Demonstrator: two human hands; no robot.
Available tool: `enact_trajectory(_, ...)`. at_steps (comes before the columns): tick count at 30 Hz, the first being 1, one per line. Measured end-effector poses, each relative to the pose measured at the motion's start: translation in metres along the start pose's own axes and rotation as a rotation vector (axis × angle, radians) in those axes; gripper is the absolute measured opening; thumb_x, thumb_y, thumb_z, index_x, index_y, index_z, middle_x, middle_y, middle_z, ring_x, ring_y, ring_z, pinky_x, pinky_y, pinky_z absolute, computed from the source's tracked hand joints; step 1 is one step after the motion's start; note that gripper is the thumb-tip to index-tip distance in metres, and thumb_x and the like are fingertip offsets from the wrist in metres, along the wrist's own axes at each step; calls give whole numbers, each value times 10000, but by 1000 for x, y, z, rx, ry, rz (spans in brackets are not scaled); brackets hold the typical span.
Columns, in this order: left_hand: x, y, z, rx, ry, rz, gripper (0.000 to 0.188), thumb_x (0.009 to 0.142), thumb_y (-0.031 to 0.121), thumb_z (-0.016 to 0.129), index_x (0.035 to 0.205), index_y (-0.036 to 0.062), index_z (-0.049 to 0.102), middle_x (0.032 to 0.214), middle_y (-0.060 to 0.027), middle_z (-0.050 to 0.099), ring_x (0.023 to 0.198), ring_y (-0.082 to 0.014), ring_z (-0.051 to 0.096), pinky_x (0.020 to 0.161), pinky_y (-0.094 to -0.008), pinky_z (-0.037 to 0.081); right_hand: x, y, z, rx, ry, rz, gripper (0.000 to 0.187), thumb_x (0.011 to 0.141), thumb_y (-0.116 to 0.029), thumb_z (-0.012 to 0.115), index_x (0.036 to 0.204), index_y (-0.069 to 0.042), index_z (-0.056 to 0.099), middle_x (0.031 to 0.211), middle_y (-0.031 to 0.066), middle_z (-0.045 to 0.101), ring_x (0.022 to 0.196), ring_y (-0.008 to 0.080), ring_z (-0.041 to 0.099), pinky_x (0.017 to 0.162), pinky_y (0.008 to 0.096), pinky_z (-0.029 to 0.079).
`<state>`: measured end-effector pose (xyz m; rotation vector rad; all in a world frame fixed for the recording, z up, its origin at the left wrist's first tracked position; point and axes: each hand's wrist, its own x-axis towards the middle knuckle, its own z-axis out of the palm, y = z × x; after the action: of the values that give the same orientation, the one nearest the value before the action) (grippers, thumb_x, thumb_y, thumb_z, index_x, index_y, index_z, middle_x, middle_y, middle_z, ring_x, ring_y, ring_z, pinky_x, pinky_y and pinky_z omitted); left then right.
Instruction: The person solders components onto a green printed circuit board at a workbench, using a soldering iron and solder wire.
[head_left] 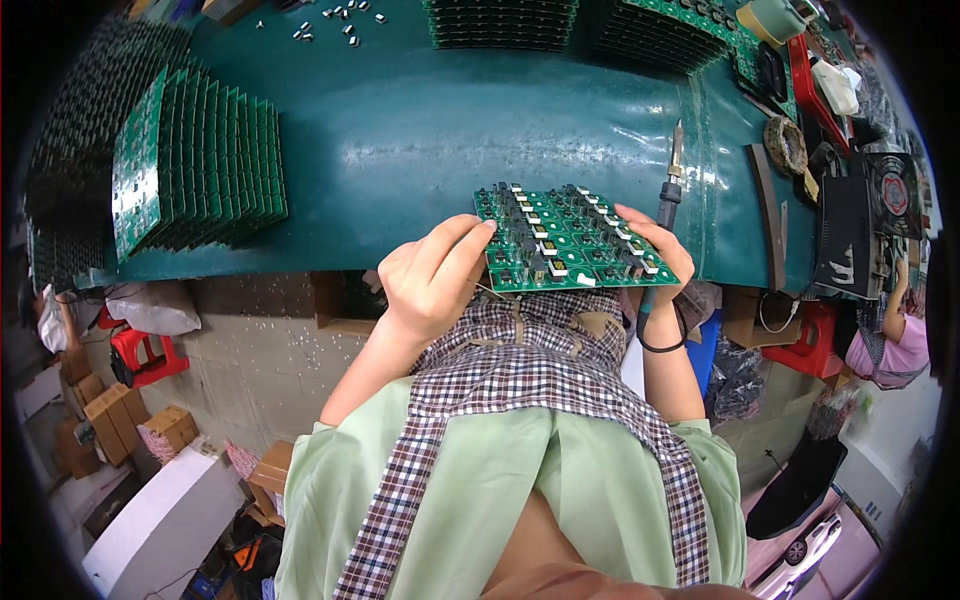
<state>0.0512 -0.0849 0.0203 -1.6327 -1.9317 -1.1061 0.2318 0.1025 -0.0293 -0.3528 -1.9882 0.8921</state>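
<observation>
A green circuit board (pixel 570 240) is held at the table's near edge, its top crowded with rows of black and white components. My left hand (pixel 432 275) grips the board's left end, fingers closed and thumb side against it. A thin pale strand shows below that hand. My right hand (pixel 662 258) is closed on the board's right end. That same hand also holds a soldering iron (pixel 669 200), whose metal tip points away from me over the table. The iron's dark cable runs down past my right wrist. The board's underside and some fingertips are hidden.
A stack of upright green boards (pixel 200 170) stands left, with more board stacks (pixel 505 25) at the far edge. Small white parts (pixel 350 18) lie far left. Right are a dark bar (pixel 768 215), a round brown holder (pixel 785 145) and a fan (pixel 890 195). A co-worker (pixel 890 350) is far right.
</observation>
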Motion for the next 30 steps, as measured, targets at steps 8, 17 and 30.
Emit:
enact_trajectory(8, -3, -8, -6, -21, -67, -179, 347, 589, -41, 630, 929, 23, 663, 896, -107, 669, 644, -229, 647, 532, -283, 498, 23, -20, 4, -182, -81, -150, 207, 688, -17, 658, 894, -23, 630, 875, 157, 699, 717, 248, 690, 610, 281, 532)
enact_trajectory(17, -4, -4, -6, -52, -83, -240, 394, 541, -127, 576, 912, -14, 646, 898, -141, 674, 749, -276, 670, 658, -285, 523, 23, -22, 3, -170, -82, -115, 218, 683, 10, 664, 894, -25, 621, 865, 153, 696, 716, 255, 690, 603, 287, 536)
enact_trajectory(30, -30, -7, -17, -965, -219, -1303, 379, 998, 242, 443, 1243, -36, 523, 765, 6, 604, 475, 4, 264, 424, -190, 204, 1, -19, 0, -174, -159, -220, 252, 633, 51, 705, 847, -45, 612, 934, 151, 691, 834, 288, 691, 669, 321, 573)
